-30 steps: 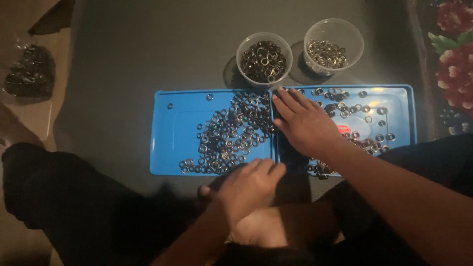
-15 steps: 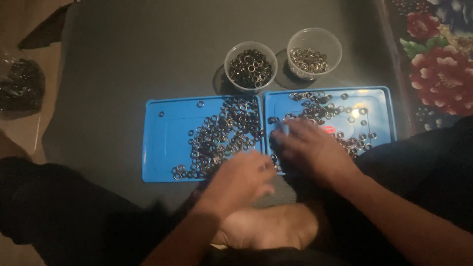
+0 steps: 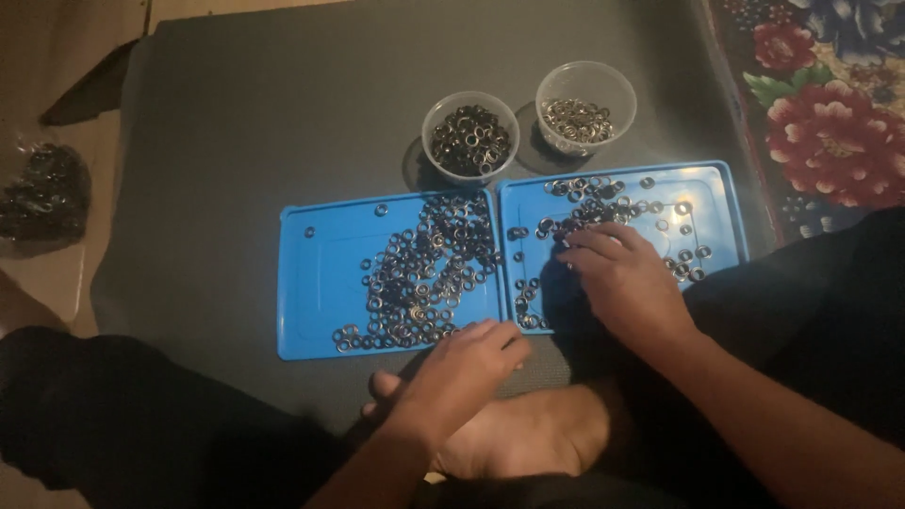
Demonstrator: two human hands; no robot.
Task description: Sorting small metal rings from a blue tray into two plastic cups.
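Two blue trays lie side by side on a dark mat. The left tray [image 3: 320, 273] carries a heap of small metal rings [image 3: 419, 273]. The right tray [image 3: 721, 203] has more rings [image 3: 589, 203] scattered over it. My right hand [image 3: 622, 278] rests palm down on the right tray, fingers spread over the rings. My left hand [image 3: 467, 368] sits at the near edge of the left tray, fingers curled, fingertips by the rings. Whether it holds a ring is hidden.
Two clear plastic cups stand behind the trays: one with dark rings [image 3: 469, 141], one with lighter rings [image 3: 583, 115]. A bare foot [image 3: 528, 434] lies below the trays. A flowered cloth [image 3: 830, 113] is at the right. A bag of dark pieces [image 3: 42, 193] lies far left.
My right hand has shifted from the seam between the trays to the middle of the right tray. My left hand stays at the left tray's near edge.
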